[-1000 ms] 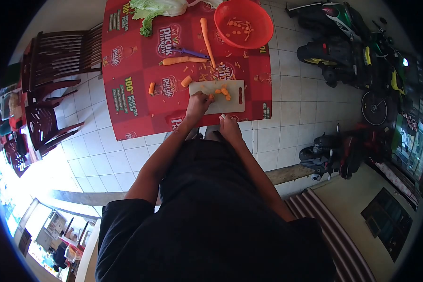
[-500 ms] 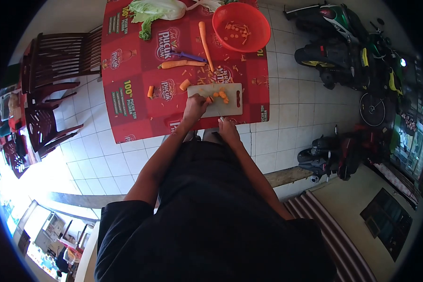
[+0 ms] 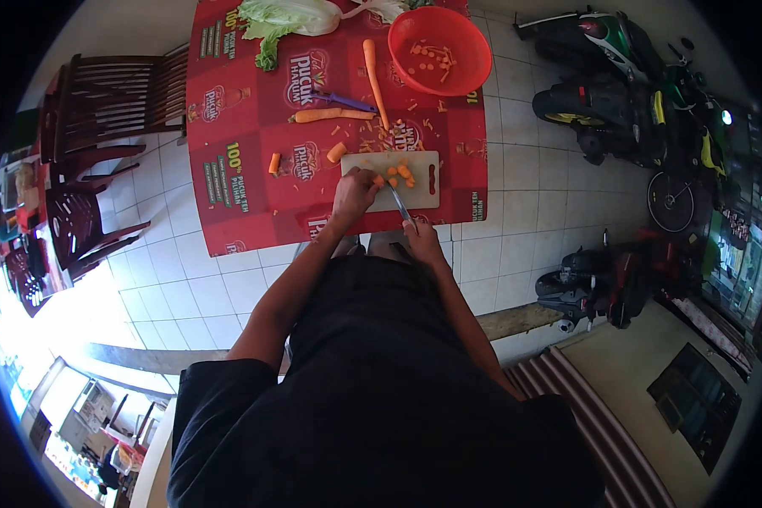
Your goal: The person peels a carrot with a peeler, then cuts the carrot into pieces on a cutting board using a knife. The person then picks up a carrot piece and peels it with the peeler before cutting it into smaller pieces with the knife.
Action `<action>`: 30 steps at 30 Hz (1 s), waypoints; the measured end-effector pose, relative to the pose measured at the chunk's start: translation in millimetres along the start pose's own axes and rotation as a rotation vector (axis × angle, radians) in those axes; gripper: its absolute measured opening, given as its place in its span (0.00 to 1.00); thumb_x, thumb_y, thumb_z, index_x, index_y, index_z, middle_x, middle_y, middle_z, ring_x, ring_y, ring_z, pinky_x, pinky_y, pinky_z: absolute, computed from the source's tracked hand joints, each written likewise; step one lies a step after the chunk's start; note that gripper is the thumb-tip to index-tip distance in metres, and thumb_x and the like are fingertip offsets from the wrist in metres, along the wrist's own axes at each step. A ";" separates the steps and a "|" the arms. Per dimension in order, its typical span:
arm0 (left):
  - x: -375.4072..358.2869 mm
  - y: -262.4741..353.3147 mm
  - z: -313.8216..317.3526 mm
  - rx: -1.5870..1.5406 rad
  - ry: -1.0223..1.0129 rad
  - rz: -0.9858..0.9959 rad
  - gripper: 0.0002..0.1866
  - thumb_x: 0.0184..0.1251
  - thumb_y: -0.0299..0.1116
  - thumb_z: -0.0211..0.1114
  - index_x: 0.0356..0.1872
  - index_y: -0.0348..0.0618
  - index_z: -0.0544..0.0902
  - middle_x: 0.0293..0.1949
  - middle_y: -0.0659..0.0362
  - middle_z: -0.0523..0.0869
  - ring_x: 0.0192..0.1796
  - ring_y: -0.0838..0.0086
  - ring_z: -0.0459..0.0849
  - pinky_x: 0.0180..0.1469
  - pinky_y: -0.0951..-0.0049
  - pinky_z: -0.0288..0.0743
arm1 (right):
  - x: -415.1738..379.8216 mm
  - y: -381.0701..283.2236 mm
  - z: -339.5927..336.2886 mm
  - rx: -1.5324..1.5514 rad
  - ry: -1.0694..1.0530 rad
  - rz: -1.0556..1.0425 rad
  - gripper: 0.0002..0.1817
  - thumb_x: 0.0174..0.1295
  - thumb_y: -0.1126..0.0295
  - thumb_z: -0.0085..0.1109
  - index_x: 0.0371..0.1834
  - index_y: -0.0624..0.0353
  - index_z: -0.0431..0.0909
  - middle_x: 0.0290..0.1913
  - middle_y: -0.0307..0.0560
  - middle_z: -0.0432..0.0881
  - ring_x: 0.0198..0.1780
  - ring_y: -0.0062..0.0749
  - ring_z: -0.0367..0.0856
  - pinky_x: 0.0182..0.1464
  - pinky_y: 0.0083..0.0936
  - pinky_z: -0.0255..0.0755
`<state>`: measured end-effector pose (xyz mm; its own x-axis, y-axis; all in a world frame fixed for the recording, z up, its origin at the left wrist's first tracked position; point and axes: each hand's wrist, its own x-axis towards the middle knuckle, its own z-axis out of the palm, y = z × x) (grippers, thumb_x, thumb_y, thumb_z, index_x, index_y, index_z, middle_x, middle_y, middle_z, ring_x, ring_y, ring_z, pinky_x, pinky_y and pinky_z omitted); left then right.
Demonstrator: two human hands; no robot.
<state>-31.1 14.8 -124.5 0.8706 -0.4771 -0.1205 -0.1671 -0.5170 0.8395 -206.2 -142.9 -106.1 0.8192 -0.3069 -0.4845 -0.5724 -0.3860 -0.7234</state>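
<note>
Fingers of our right hand (image 3: pixel 424 243) grip the knife (image 3: pixel 400 206), its blade over the cutting board (image 3: pixel 422 196); our left hand (image 3: pixel 353 198) pinches a carrot piece (image 3: pixel 378 181) on that board. Beside the blade, carrot chunks (image 3: pixel 404 172) lie already cut apart.

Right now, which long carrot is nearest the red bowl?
The carrot pointing at the cutting board; the other carrot lies beside the purple tool.

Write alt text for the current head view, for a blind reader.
A person's right hand holds a knife over a cutting board with carrot pieces, the left hand touching one. Beyond lie long carrots, leafy greens and a red bowl.
</note>
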 end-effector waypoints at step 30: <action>-11.2 -6.4 12.0 -0.081 0.051 -0.023 0.12 0.58 0.34 0.80 0.33 0.35 0.90 0.32 0.47 0.89 0.34 0.56 0.91 0.37 0.61 0.84 | -1.7 1.1 20.1 -0.187 0.098 -0.136 0.21 0.78 0.57 0.51 0.40 0.67 0.78 0.33 0.71 0.82 0.41 0.71 0.83 0.40 0.57 0.75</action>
<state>-45.4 14.9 -134.8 0.8968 -0.4274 -0.1148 -0.1105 -0.4675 0.8771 -207.5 -125.3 -116.0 0.8870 -0.3206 -0.3322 -0.4612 -0.5811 -0.6705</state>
